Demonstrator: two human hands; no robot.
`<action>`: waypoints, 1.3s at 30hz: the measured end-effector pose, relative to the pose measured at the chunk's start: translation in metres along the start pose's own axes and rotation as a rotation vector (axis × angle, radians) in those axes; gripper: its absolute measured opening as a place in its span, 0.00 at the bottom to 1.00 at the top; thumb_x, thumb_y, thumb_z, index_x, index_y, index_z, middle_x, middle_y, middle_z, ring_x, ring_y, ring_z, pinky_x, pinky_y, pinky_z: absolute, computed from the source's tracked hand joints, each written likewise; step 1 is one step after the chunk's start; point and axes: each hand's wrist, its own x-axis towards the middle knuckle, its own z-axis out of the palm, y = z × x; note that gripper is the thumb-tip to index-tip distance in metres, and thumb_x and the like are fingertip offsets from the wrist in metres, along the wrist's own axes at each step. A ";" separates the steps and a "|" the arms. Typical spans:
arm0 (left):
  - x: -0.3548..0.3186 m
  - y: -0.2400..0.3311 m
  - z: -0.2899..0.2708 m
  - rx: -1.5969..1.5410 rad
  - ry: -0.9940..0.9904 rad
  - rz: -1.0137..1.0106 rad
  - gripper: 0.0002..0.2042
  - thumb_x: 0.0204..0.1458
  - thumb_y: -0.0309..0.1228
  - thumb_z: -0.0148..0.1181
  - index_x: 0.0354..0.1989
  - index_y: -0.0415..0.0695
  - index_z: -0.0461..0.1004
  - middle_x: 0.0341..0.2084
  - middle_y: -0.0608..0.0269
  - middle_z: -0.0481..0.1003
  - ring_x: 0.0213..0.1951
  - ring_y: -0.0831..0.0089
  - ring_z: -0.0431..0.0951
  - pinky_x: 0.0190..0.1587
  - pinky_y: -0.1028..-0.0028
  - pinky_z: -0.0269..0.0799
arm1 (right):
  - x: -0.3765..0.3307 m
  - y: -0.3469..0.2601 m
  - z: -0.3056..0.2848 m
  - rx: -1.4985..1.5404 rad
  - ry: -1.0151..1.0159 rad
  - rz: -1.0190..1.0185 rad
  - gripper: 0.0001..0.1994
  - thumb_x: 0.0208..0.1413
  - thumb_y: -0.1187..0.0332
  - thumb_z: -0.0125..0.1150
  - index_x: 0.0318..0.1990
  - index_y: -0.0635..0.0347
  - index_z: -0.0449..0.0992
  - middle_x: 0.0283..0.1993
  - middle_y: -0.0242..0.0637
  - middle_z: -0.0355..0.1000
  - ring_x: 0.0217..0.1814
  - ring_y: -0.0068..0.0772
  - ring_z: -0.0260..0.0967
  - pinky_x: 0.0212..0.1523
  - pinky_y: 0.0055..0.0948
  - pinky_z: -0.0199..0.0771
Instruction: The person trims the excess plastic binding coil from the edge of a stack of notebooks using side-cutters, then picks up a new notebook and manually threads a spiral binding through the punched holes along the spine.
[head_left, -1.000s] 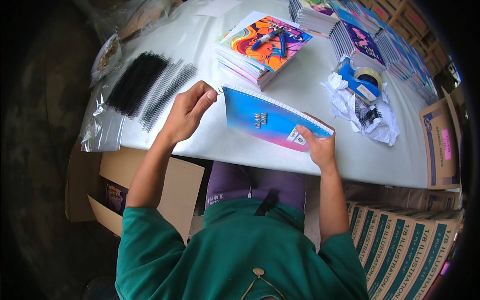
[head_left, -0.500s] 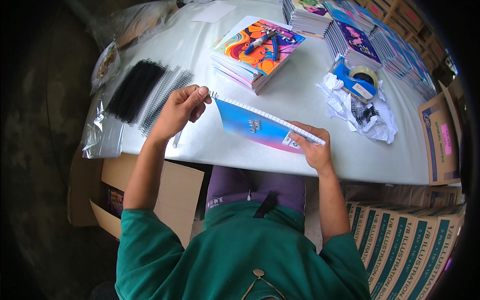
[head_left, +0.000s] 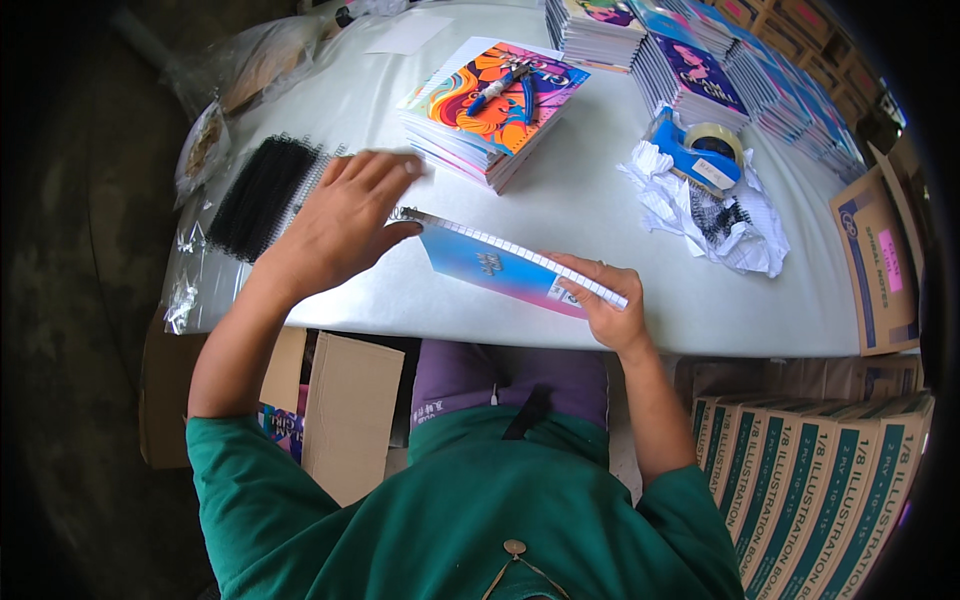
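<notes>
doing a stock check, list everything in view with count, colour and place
table: one, whitish, centre
held notebook: one, blue-pink, table front
binding coil: one, dark, notebook's left end
middle stack: one, multicoloured, back centre
pliers: one, blue, on middle stack
black coils: many, black, table left
crumpled paper: count unclear, white, table right
tape dispenser: one, blue, on crumpled paper
notebook stacks: several, multicoloured, back right
flat sheet: one, white, table back
clear bags: several, transparent, left edge
cartons: several, brown, right edge
packs: several, brown-green, lower right
open carton: one, brown, lower left
shirt: one, green, bottom
trousers: one pair, purple, bottom
left hand: one, bare, near binding coil
right hand: one, bare, on held notebook
</notes>
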 end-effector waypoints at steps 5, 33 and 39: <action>-0.007 0.009 0.019 0.211 0.239 0.027 0.32 0.32 0.42 0.71 0.48 0.46 0.65 0.53 0.50 0.62 0.61 0.49 0.54 0.60 0.52 0.46 | -0.004 0.002 0.006 -0.150 0.040 -0.187 0.22 0.41 0.88 0.52 0.47 0.63 0.75 0.46 0.43 0.74 0.48 0.38 0.73 0.50 0.28 0.72; -0.048 0.016 0.138 -0.027 0.666 0.279 0.49 0.48 0.68 0.38 0.64 0.34 0.40 0.65 0.40 0.33 0.66 0.43 0.30 0.63 0.44 0.27 | -0.012 0.000 0.034 -0.204 -0.009 -0.495 0.14 0.44 0.75 0.62 0.42 0.66 0.77 0.40 0.45 0.75 0.38 0.42 0.76 0.39 0.31 0.77; -0.076 0.032 0.165 -0.082 0.547 0.383 0.46 0.47 0.67 0.42 0.57 0.31 0.53 0.57 0.34 0.51 0.59 0.33 0.46 0.62 0.43 0.35 | -0.021 0.003 0.030 -0.219 0.017 -0.429 0.23 0.37 0.79 0.59 0.47 0.61 0.75 0.46 0.41 0.74 0.45 0.38 0.74 0.44 0.31 0.76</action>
